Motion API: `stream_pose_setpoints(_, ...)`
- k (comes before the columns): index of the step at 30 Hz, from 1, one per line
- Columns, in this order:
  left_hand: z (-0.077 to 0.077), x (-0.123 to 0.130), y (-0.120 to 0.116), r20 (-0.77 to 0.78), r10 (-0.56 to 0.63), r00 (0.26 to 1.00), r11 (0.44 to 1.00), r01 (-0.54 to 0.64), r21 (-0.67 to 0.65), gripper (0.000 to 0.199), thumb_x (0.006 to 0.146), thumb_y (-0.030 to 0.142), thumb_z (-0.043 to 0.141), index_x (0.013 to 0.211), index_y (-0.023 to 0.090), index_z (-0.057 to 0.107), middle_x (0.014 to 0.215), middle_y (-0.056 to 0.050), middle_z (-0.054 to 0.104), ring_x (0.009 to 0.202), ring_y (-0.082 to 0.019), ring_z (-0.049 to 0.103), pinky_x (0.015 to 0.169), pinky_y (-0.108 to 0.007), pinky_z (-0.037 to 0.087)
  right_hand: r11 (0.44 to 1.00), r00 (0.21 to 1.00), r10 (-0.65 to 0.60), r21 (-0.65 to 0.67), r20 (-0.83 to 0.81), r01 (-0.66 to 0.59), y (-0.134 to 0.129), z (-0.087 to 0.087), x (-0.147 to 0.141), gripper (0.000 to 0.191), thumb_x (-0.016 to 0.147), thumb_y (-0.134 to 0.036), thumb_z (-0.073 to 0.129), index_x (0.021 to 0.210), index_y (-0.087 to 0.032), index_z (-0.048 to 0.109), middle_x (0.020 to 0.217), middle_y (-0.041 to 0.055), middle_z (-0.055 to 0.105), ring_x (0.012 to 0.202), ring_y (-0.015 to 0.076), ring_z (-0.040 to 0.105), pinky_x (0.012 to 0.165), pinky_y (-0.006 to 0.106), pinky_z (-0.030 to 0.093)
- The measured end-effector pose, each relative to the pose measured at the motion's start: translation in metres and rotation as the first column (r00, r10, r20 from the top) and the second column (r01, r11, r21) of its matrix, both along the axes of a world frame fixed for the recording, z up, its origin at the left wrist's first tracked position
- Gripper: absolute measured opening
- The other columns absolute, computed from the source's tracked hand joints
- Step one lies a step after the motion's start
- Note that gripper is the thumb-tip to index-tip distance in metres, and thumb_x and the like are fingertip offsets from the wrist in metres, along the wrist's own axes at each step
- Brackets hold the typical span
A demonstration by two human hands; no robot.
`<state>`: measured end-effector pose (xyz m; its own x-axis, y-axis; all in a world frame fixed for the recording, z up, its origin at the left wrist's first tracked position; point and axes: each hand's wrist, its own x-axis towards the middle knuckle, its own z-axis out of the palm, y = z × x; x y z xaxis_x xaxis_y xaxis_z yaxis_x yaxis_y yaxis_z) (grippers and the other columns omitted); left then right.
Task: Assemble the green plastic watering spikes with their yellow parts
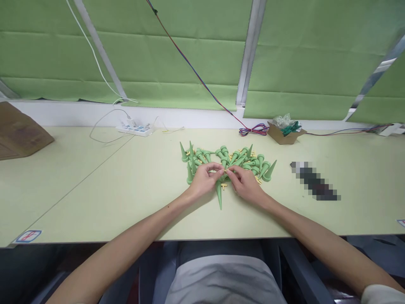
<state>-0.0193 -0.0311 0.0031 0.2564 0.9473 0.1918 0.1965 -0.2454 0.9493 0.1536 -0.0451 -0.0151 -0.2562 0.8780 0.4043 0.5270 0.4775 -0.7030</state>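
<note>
Inside the table edge (196, 237), room leftward, left fingers (217, 173) and right fingers (236, 169) pinched on a yellow piece (225, 170).

Left hand (204, 179) and right hand (248, 184) are hiding most of a tiny yellow piece (225, 170), which is showing too small for its shape. Both are also blocking some green spikes (268, 174); those are overlapping, defeating any count, and are partly covering yellow T-pieces (224, 186). Pixel blocks are masking a dark item (313, 181), right. Left edge is cutting off a brown cardboard box (23, 131); top edge is cropping green blinds (174, 71), white cable (91, 48) and red-blue wire (190, 64). Right edge is slicing a sticker (401, 222). Bottom-right corner is clipping a white sleeve (379, 294). Clear plastic (282, 121) is obscuring contents of a small carton (281, 137).
</note>
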Motion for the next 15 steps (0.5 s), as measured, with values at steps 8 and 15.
stream_pose_setpoints(8,-0.005,-0.005,-0.003,-0.384,0.172,0.907,0.930,-0.021,0.368,0.021,0.092,0.031,0.051,0.099,0.019,0.067,0.101,-0.006,0.064,0.069,-0.015,0.058,0.075,-0.034,0.048,0.997,0.998,-0.055,0.048,0.015,0.054,-0.001,0.001,0.000,0.029,0.098,-0.037,0.044,0.082,-0.019,0.059,0.052,-0.0051,0.042,0.046,0.0119,0.034,0.050,0.027,0.027)
stream_pose_setpoints(15,-0.017,-0.006,0.000,-0.559,0.093,0.824,0.941,0.112,0.320,0.017,0.089,0.030,0.055,0.095,0.019,0.066,0.095,-0.008,0.067,0.092,-0.025,0.062,0.078,-0.036,0.047,0.999,1.000,-0.021,0.043,-0.004,0.021,-0.004,0.007,-0.001,0.020,0.094,-0.031,0.049,0.090,-0.018,0.064,0.060,-0.0006,0.058,0.052,0.0139,0.049,0.053,0.027,0.037)
